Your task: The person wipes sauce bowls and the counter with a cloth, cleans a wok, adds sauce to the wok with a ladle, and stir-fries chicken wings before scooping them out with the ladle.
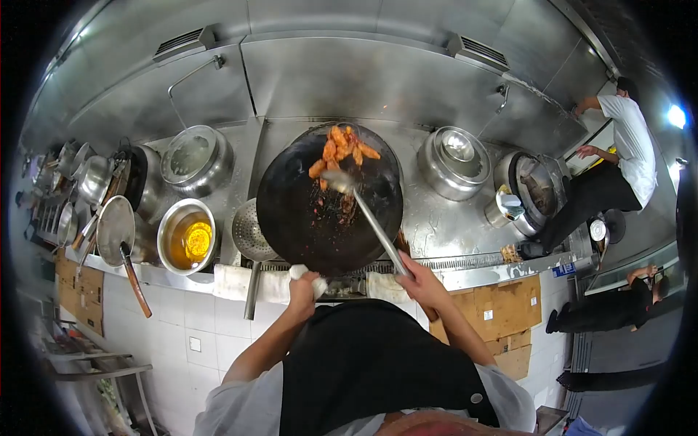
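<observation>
A large black wok (291, 211) is before me on the stove, tilted, with reddish-brown fried pieces of food (336, 149) near its far rim. Darker bits and crumbs lie lower in the bowl. My left hand (302, 294) is closed round a folded white cloth (318, 283) at the wok's near left edge; the grip beneath the cloth is hidden. In my right hand (422, 282) is the long metal handle of a ladle (374, 221). Its blurred head is inside the wok, just below the food pieces.
Left of the wok are a perforated skimmer (253, 229), a pot of yellow oil (169, 240), a lidded pot (196, 160) and a wood-handled strainer (116, 225). Another lidded pot (454, 171) stands right. A person in a white shirt (629, 138) works far right; another person (618, 304) stands behind.
</observation>
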Motion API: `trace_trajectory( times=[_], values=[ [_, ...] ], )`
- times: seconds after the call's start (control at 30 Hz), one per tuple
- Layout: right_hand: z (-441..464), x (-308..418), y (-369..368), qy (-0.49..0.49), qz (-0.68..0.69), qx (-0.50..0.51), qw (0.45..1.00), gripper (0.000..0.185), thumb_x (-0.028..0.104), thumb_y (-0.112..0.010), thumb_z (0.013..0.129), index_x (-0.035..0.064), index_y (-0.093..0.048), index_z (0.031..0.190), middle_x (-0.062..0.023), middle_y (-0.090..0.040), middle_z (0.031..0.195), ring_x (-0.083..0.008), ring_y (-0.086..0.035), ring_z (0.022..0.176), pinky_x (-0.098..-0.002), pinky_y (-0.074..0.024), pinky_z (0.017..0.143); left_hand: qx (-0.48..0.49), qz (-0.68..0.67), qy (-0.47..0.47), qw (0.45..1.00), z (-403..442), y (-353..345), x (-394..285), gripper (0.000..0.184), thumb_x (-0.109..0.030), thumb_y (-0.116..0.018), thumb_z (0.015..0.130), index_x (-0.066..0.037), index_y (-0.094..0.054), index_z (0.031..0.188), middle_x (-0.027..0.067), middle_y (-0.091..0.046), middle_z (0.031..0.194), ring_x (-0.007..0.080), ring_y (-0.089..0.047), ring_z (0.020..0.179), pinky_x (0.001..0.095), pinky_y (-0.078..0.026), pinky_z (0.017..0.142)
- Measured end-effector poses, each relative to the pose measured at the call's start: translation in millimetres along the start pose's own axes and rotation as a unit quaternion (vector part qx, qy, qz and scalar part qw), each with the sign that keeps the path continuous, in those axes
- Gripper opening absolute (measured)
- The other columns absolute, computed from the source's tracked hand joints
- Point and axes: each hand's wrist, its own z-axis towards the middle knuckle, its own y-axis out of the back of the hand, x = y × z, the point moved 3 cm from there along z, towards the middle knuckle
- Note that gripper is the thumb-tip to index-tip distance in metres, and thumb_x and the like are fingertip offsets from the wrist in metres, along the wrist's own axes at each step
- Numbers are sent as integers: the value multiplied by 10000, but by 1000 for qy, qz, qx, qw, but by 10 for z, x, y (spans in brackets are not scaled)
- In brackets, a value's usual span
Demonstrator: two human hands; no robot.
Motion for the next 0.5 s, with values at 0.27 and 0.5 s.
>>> trace_trajectory(
  times=[0.27,0.5],
  values=[
    [329,-382,-515,-94,15,111,989,676,149,-663,967,130,-391,1585,-111,-635,843,-210,-596,618,-376,-524,601,102,14,72,992,1096,-475,-461,123,-216,-691,877,-107,-652,919,39,-660,740,182,-625,583,356,-450,475],
    [253,-116,-1156,-89,-92,-127,984,679,137,-677,927,42,-404,1541,-333,-686,1023,-520,-673,917,-531,-545,790,85,20,35,996,845,66,-277,172,-21,-673,848,-63,-624,1007,65,-659,960,226,-671,797,402,-565,661]
  ],
)
